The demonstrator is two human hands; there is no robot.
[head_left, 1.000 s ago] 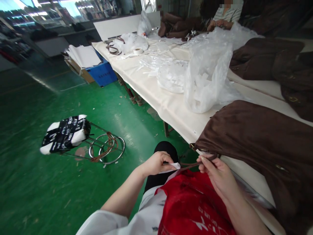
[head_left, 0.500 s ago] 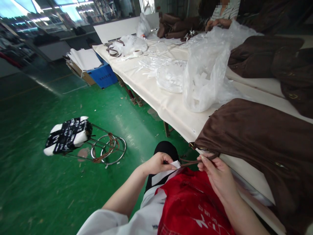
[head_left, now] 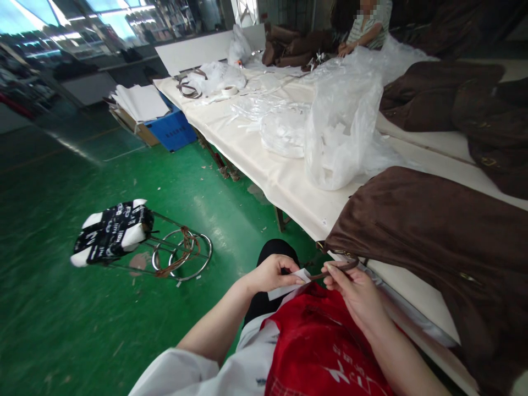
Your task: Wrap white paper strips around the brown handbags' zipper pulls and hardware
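A brown bag (head_left: 424,220) lies at the table's near edge, and a thin brown strap (head_left: 319,276) runs from it across my lap. My right hand (head_left: 350,283) pinches the strap close to the bag. At the strap's other end, my left hand (head_left: 280,274) is closed on a white strip (head_left: 284,289), which lies against the strap; the fingers partly cover where they meet. Both hands are above the red apron (head_left: 325,341).
Clear plastic bags (head_left: 342,126) and a tape roll (head_left: 230,91) lie on the cream table (head_left: 247,148). More brown bags (head_left: 437,93) are at right. A person (head_left: 367,30) sits beyond. A stool (head_left: 111,231) lies tipped on the green floor, near a blue box (head_left: 173,129).
My left hand has shifted slightly right, and my right hand slightly left, so they are closer together. The far person's arm has moved.
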